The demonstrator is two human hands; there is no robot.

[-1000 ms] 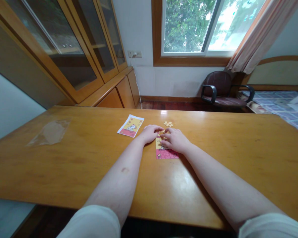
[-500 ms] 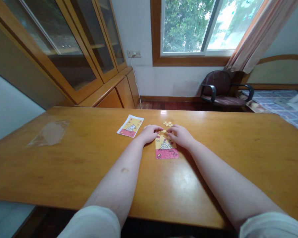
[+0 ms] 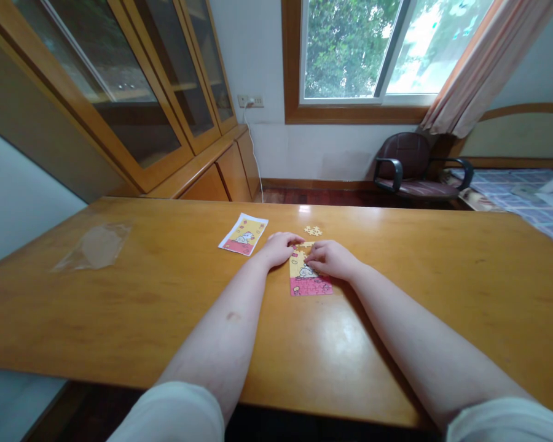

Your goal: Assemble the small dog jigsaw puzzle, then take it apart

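Note:
A small yellow and pink jigsaw puzzle (image 3: 308,283) lies on the wooden table (image 3: 166,294) in front of me. My left hand (image 3: 279,247) rests at its upper left edge, fingers curled against the table. Over the puzzle's upper part lies my right hand (image 3: 332,258), its fingers bent and pressed down on the pieces. A few loose pale puzzle pieces (image 3: 313,231) sit just beyond the hands. A printed picture card (image 3: 243,234) with the same yellow and pink design lies to the left.
A crumpled clear plastic wrapper (image 3: 93,245) lies at the table's far left. Glass-fronted wooden cabinets (image 3: 133,104) line the left wall. A dark armchair (image 3: 417,169) stands under the window, and a bed (image 3: 525,193) is at the right.
My right hand shifted on the puzzle: it drew back toward the top edge, then came down again over the upper part. The left hand stayed where it was.

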